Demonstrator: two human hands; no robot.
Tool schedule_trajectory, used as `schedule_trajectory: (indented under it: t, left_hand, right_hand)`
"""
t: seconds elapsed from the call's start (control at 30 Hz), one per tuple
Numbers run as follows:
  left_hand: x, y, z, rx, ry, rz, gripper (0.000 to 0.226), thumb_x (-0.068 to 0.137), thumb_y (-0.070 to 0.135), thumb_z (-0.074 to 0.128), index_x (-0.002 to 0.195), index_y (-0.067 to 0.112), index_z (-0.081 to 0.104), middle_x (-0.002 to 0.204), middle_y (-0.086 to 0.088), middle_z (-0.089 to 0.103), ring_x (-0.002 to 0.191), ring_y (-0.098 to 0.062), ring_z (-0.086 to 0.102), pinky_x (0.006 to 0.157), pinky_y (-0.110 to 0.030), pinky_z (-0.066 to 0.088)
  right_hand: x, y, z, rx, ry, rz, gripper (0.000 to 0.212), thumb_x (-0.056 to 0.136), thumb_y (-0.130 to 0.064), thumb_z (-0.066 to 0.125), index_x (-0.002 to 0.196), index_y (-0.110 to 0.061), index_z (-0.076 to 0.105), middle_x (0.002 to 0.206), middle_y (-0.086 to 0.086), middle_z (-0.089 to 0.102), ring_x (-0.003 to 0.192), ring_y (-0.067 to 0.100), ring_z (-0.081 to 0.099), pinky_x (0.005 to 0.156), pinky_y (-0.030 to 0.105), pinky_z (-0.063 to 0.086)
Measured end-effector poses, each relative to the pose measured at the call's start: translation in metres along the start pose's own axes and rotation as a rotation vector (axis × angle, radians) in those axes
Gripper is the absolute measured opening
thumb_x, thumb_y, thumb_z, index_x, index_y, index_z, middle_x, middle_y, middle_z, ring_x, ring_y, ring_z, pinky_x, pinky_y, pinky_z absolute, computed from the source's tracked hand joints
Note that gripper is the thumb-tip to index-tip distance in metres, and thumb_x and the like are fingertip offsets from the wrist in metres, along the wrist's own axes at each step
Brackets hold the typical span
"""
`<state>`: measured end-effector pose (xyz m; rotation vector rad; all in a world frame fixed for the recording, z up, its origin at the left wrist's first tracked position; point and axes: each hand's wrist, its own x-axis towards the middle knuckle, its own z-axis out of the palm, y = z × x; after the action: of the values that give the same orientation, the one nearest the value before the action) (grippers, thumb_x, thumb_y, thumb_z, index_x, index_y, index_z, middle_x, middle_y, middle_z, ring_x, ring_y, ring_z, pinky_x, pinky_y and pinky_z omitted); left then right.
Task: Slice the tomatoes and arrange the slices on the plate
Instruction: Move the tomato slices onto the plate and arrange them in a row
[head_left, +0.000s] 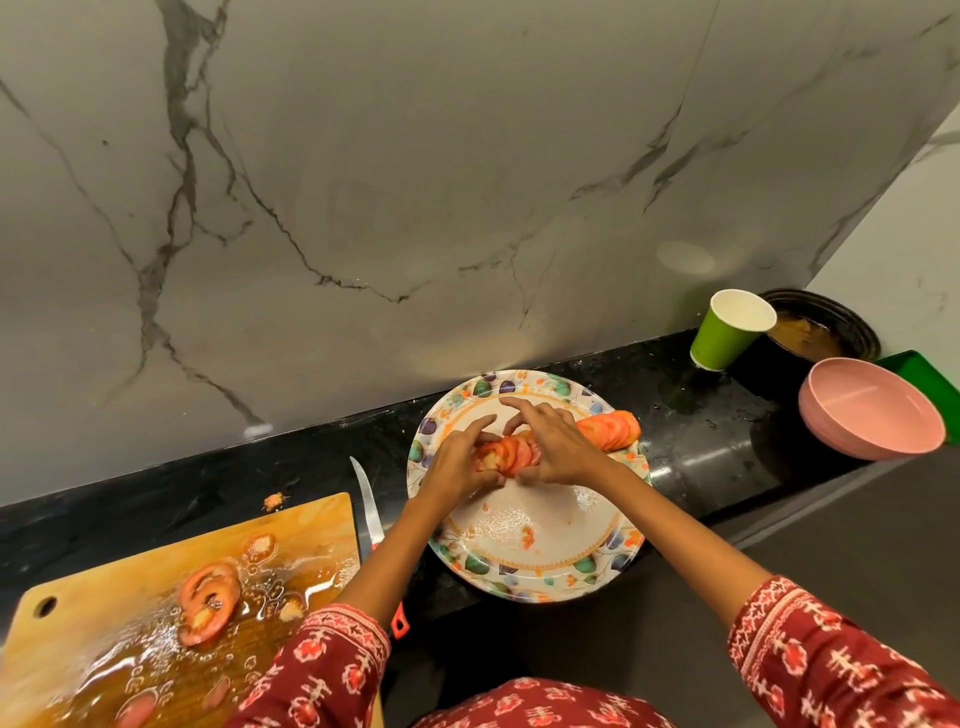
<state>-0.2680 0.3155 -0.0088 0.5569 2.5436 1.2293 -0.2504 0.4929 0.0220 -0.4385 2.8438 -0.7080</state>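
- Both hands meet over the plate (524, 566): the left hand (457, 462) and the right hand (556, 447) cup a short row of tomato slices (511, 453) between them, fingers curled round its two ends; thumbs are hidden, so how firmly the grip pinches is hard to say.
- The held row runs roughly from 8 to 2 o'clock across the plate's far half, and a second fanned row (610, 430) carries the line on at 2 o'clock, just beyond the right hand, which is the nearer one to it.
- Judged from this, the coming move is to fan the held slices along that same axis.
- More cut slices (210, 597) wait on the wet cutting board (311, 525) at 8 o'clock on the desk (685, 441).
- The knife (370, 512) lies between board and plate.
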Motion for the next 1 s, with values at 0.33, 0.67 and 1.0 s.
schedule_trajectory:
  t: [0.33,0.67,1.0]
  left_hand:
    - [-0.005,-0.007,-0.011,0.15,-0.016,-0.042,0.085,0.068,0.016,0.082,0.14,0.015,0.036,0.12,-0.009,0.058,0.103,-0.02,0.056,0.09,-0.029,0.048]
    - [-0.006,0.005,0.003,0.15,0.027,0.002,0.078,0.071,0.024,0.079,0.138,0.013,0.039,0.133,-0.01,0.048,0.116,-0.022,0.049,0.092,-0.03,0.045]
    - [-0.007,0.004,0.011,0.177,0.078,-0.032,0.074,0.073,0.028,0.078,0.135,0.011,0.042,0.133,-0.011,0.05,0.121,-0.024,0.046,0.098,-0.033,0.041]
  right_hand:
    - [-0.001,0.002,0.0,-0.02,-0.023,-0.006,0.09,0.077,-0.03,0.074,0.147,-0.023,0.017,0.13,-0.002,0.051,0.124,0.019,0.038,0.102,0.037,0.026]
    - [-0.003,0.003,0.003,0.015,0.008,0.021,0.095,0.076,-0.029,0.075,0.148,-0.023,0.014,0.128,-0.002,0.052,0.124,0.02,0.04,0.105,0.039,0.027]
    - [-0.005,0.005,0.004,0.026,0.056,0.013,0.094,0.076,-0.027,0.074,0.148,-0.022,0.014,0.121,0.0,0.052,0.118,0.019,0.04,0.102,0.037,0.028]
